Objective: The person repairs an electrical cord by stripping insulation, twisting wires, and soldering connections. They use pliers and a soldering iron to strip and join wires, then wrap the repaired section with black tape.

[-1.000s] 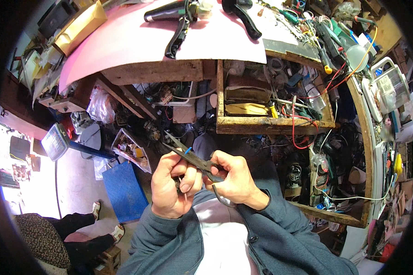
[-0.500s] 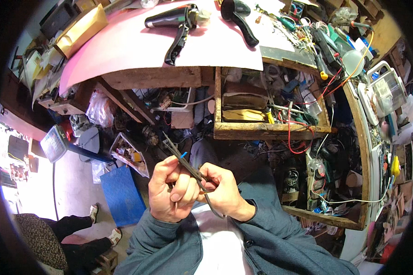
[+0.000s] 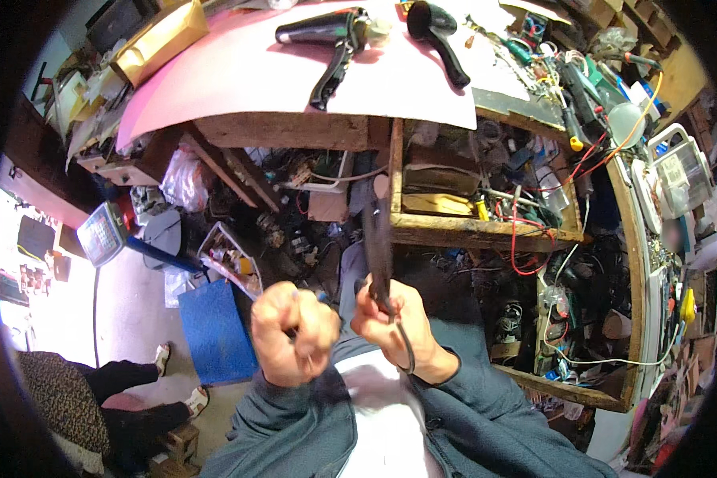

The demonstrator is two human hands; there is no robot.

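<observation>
My right hand (image 3: 397, 327) grips dark long-bladed scissors (image 3: 379, 259), their blades pointing up and blurred by motion, a handle loop hanging by the palm. My left hand (image 3: 293, 328) is curled closed just left of them, apart from the scissors and blurred; a dark bit shows among its fingers, but I cannot make out what it holds. Both hands are over my lap, below an open wooden drawer (image 3: 486, 235) crammed with tools, wires and a yellow object (image 3: 438, 203).
Above are two black hair dryers (image 3: 334, 56) (image 3: 438, 44) on a pink sheet (image 3: 215, 95). Cluttered shelving (image 3: 629, 382) runs along the right. At lower left are a blue board (image 3: 215, 327), a bin of scraps (image 3: 227, 259) and another person's legs (image 3: 127, 406).
The scissors, earlier slanted across both hands, now stand upright in my right hand. My left hand has come away from them, and the small blue piece between the blades is out of sight.
</observation>
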